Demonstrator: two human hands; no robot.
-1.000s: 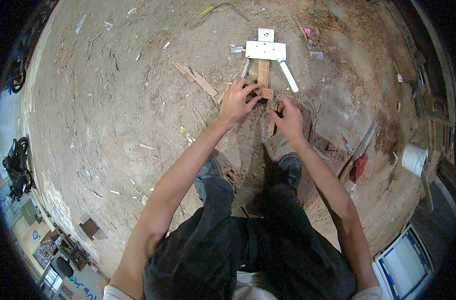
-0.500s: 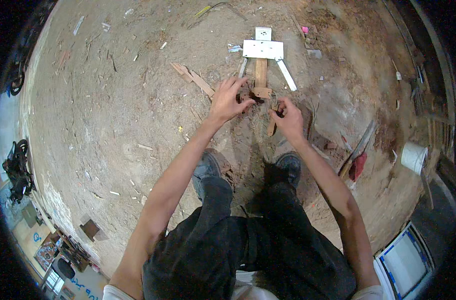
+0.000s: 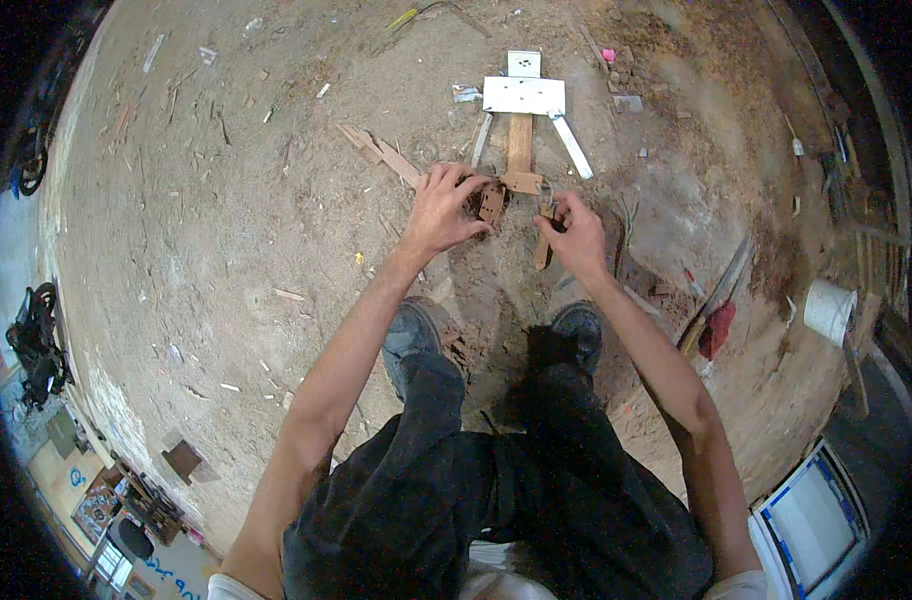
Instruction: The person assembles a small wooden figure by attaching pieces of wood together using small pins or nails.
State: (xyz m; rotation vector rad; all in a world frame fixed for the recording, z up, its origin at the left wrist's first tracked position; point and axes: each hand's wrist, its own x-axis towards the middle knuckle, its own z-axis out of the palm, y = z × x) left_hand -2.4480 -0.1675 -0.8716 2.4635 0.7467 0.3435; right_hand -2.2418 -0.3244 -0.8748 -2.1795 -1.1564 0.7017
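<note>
A figure of wooden pieces lies on the dirt floor: a small white block (image 3: 524,65), a wide white board (image 3: 524,96), a slanting white strip (image 3: 573,148) on either side, a bare wooden slat (image 3: 519,145) and a short wooden crosspiece (image 3: 522,183). My left hand (image 3: 439,212) is left of the crosspiece, thumb and fingers spread around a short brown wooden piece with dark holes (image 3: 492,204); no grip on it shows. My right hand (image 3: 579,238) pinches a short wooden strip (image 3: 543,252) just below the crosspiece's right end.
A long splintered wooden strip (image 3: 376,152) lies beyond my left hand. A handsaw (image 3: 728,285) with a red cloth (image 3: 716,332) by its handle and a white bucket (image 3: 829,312) are at right. My shoes (image 3: 578,335) stand close to the hands. Scraps litter the dirt.
My left hand has shifted slightly left and down, away from the crosspiece, and the holed brown piece now shows between its fingers. My right hand has hardly moved.
</note>
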